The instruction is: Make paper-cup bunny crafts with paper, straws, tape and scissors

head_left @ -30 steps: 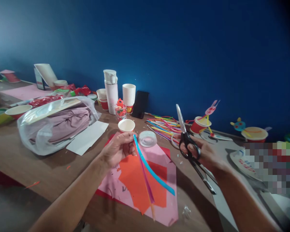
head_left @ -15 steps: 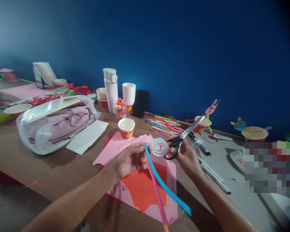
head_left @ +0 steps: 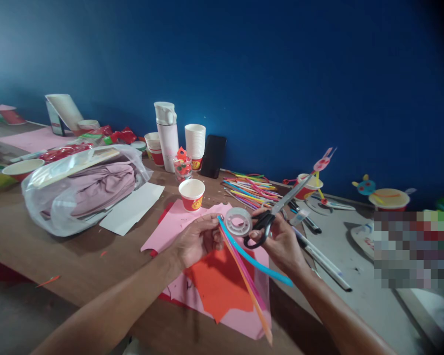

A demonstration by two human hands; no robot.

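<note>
Tape (head_left: 229,223) lifted, blue strip (head_left: 259,266) overhanging paper (head_left: 244,323)

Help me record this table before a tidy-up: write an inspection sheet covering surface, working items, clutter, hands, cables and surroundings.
Surface: brown table; orange paper lies on pink paper.
Working items: blue strip, magenta strip, orange strip, black-handled scissors, clear tape roll.
Clutter: plastic bag, pile of strips, bottle, stack of cups.
Left hand: pinches the three strips near their upper ends.
Right hand: holds the scissors; tape roll at its fingertips.
Cables: nothing seen.
Surroundings: blue wall behind.
</note>
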